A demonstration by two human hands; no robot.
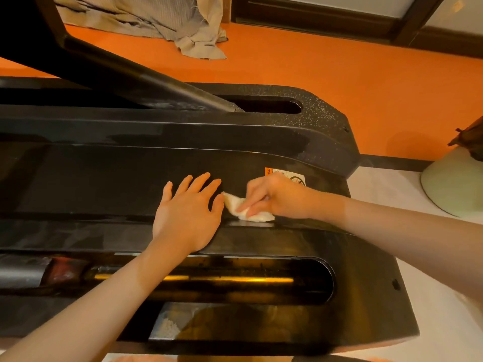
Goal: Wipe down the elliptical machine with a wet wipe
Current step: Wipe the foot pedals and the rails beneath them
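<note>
The black elliptical machine [109,178] fills most of the view, its long base cover running left to right. My left hand [187,212] lies flat on the cover's middle panel with its fingers spread. Just to its right, my right hand [274,197] presses a crumpled white wet wipe [236,206] onto the panel, fingers curled over it. A warning sticker [294,176] shows partly behind my right hand. Part of the wipe is hidden under my fingers.
A black pedal arm [146,77] slants into the far slot [271,107]. A near slot [235,279] shows a shiny rail. Orange floor [339,74] lies beyond, with a grey cloth [167,24] on it. A pale green round object [452,184] stands at right.
</note>
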